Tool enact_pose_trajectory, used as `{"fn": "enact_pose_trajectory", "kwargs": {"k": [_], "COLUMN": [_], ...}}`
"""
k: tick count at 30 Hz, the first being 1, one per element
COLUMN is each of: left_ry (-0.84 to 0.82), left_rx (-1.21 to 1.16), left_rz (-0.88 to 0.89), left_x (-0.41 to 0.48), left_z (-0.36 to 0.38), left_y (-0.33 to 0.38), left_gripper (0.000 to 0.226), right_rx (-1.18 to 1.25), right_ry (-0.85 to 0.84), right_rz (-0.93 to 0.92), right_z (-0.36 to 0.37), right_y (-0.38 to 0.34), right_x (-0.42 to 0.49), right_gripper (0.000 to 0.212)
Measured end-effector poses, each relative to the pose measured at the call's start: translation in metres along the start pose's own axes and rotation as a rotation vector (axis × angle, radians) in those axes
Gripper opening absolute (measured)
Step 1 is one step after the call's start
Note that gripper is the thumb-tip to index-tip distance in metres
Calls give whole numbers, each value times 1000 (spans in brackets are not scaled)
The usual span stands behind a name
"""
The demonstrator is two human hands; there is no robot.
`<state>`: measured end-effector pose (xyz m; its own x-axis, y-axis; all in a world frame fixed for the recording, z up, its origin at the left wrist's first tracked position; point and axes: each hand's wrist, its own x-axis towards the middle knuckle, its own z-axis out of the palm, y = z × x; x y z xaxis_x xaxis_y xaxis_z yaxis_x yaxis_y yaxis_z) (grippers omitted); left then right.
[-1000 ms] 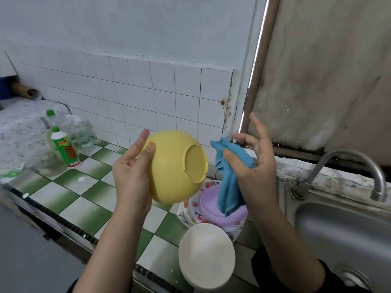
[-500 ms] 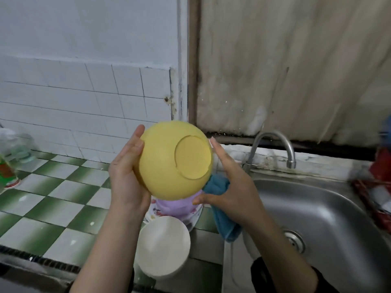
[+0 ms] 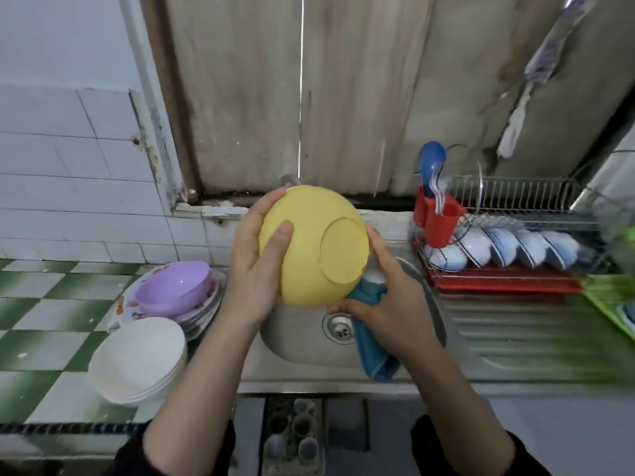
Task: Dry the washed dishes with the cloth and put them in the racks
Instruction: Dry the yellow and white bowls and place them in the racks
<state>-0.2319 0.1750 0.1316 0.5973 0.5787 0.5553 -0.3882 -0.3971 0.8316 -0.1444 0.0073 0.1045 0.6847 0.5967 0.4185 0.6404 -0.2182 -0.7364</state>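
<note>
Behind the yellow bowl (image 3: 311,249), the cloth (image 3: 374,353) (half hidden) hangs.

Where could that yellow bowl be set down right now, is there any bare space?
Free: the checked counter left of the white bowls, and the ribbed drainboard between sink and green tray, in front of the rack. Crowded: the rack's row of striped bowls.

Held bowl (image 3: 309,242) over sink (image 3: 299,341); dish stacks (image 3: 137,359) on counter (image 3: 34,304) left; rack (image 3: 515,197) right, small bowls (image 3: 498,249) inside.
</note>
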Motion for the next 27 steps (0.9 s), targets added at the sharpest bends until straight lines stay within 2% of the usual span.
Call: {"fn": "enact_pose_trajectory", "kwargs": {"k": [2,5,9,13,16,21,27], "left_ry": [-110,-263,-517,-697,-846,-972,-985], "left_rx": [169,296,303,401,406,385,284], "left_rz": [31,94,193,324,415,585,643], "left_x": [-12,-26,-37,-42,-40,-32,-19], "left_z": [27,68,126,186,229,308,408], "left_y": [2,12,21,21,17,-4,-30], "left_gripper": [49,66,81,116,133,137,133], "right_rx": [-30,-80,-126,-169,-189,-275,-372], "right_ry": [32,114,205,312,394,454,514], "right_rz": [43,101,222,333,399,501,597], "right_z": [-30,-74,-121,-159,-187,-233,-295], "right_y": [12,30,58,85,106,141,190], "right_x": [-19,-49,-87,-120,-136,-143,-129], "right_gripper": [115,114,113,112,111,114,113]}}
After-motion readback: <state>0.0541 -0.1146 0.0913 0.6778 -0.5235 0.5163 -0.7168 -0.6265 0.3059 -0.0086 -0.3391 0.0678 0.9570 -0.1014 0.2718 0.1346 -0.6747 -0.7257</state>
